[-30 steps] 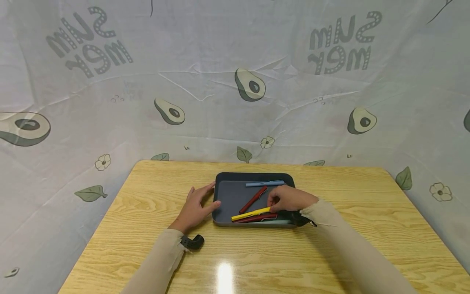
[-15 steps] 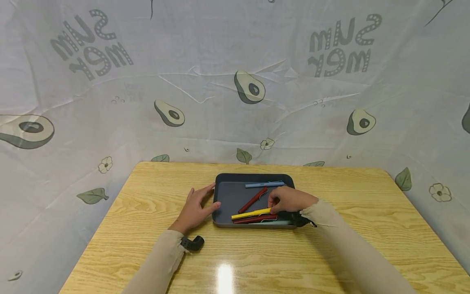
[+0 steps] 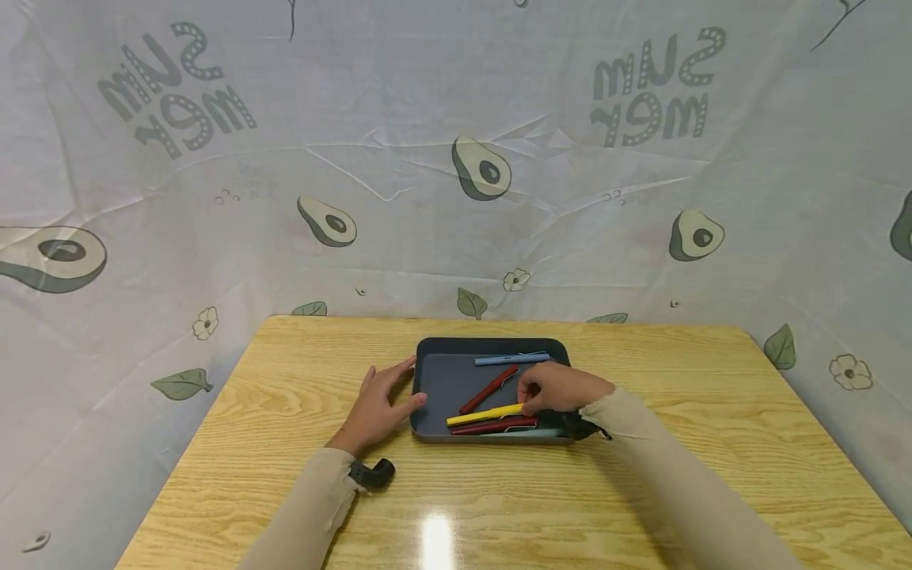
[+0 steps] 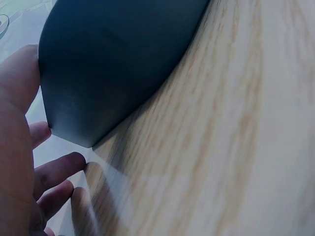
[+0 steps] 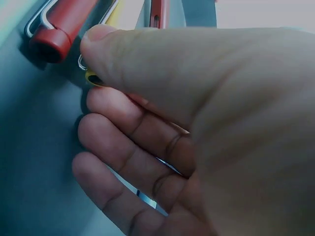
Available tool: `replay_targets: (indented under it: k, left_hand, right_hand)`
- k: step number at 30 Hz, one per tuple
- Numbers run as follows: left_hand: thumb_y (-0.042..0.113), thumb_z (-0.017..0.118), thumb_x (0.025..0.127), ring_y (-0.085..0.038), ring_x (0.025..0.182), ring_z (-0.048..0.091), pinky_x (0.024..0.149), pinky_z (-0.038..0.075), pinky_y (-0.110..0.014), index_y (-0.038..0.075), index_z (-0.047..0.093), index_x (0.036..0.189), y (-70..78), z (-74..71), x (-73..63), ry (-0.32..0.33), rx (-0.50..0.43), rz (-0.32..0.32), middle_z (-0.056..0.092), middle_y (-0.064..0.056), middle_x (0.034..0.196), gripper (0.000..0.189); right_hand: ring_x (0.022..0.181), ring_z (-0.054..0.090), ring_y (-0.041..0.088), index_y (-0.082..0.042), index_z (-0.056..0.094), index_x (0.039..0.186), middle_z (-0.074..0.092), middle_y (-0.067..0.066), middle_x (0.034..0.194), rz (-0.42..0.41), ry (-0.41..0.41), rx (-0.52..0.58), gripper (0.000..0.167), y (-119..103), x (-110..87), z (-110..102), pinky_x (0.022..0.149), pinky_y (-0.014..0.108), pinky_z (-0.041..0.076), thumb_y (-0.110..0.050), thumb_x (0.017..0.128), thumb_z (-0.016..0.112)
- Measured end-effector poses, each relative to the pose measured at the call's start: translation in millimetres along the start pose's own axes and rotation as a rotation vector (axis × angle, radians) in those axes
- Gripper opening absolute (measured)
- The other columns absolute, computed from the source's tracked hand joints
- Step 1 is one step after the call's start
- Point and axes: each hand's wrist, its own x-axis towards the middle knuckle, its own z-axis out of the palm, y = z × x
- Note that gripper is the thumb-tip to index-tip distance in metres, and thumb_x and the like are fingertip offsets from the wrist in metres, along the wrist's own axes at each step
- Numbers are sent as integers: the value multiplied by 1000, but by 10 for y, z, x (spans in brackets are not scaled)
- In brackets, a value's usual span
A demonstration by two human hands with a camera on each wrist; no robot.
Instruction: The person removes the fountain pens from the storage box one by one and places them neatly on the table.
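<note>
A dark grey tray (image 3: 440, 380) lies on the wooden table. My right hand (image 3: 566, 386) is over its right half, pinching the right end of a yellow pen (image 3: 484, 415) between thumb and fingers. Close up in the right wrist view, the thumb lies across the yellow pen (image 5: 127, 12), beside a red pen (image 5: 61, 29). My left hand (image 3: 374, 408) is spread at the tray's left side, thumb at the rim; in the left wrist view its fingers (image 4: 61, 172) are along the tray's outer wall (image 4: 113, 64).
A blue pen (image 3: 509, 359) lies along the tray's back, with a slanted red pen (image 3: 488, 389) before it. Near the front wall are a dark red pen (image 3: 492, 426) and a pale green pen (image 3: 545, 433), partly hidden. A printed cloth (image 3: 399, 174) hangs behind the table.
The yellow pen's left end has shifted slightly backward, exposing more of the dark red pen in front. Both hands stay nearly where they were.
</note>
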Motion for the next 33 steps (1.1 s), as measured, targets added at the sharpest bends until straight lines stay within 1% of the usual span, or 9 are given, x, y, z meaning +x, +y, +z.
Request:
replay_targets:
  k: [4, 10, 15, 20, 27, 30, 33]
  left_hand:
    - [45, 71, 97, -29, 147, 43, 127, 0, -61, 17, 42, 160, 5, 8, 3, -2, 2, -6, 52, -7, 155, 74]
    - [45, 72, 97, -30, 148, 43, 127, 0, -61, 17, 42, 160, 20, 15, -1, -9, -5, -10, 52, -8, 155, 75]
    - [46, 71, 97, -28, 148, 41, 128, 0, -58, 19, 41, 160, 16, 21, -7, -15, -4, -18, 51, -6, 156, 75]
    - [46, 71, 97, -28, 149, 41, 128, 0, -59, 20, 41, 161, -3, 23, -18, -7, -8, -20, 51, -5, 156, 75]
    - [45, 71, 97, -28, 148, 42, 127, 1, -60, 19, 42, 160, -36, 34, -13, 0, -13, -13, 52, -6, 155, 74]
    - [46, 71, 97, -28, 148, 42, 127, 1, -60, 19, 42, 160, -38, 24, -5, -3, -7, -16, 52, -6, 155, 75]
    - [48, 71, 97, -27, 148, 42, 128, 1, -59, 20, 42, 160, -33, 14, 4, -7, -1, -23, 52, -5, 155, 75]
  right_hand:
    - [69, 56, 10, -10, 71, 89, 66, -4, 83, 10, 10, 5, 7, 16, -11, -7, 64, 25, 50, -8, 96, 74]
    - [75, 63, 13, -8, 72, 91, 68, -2, 86, 29, 38, 37, 5, 59, -24, -4, 67, 27, 54, -7, 95, 74]
    - [76, 64, 13, -7, 72, 92, 69, -3, 87, 19, 77, 41, 4, 109, -34, 1, 68, 26, 55, -9, 96, 74]
    - [76, 63, 13, -4, 73, 95, 69, -2, 88, -12, 116, 37, 6, 141, -53, -12, 68, 26, 55, -9, 98, 71]
    - [69, 55, 12, -3, 72, 97, 67, -3, 87, -19, 182, 5, 5, 150, -83, -26, 63, 27, 50, -8, 98, 71]
    - [72, 57, 11, -5, 72, 99, 68, -4, 89, -19, 211, -12, 4, 149, -97, -27, 65, 28, 51, -9, 98, 71]
    - [75, 60, 10, -6, 72, 100, 69, -4, 92, 0, 233, -15, 4, 150, -115, -15, 68, 29, 53, -10, 98, 71]
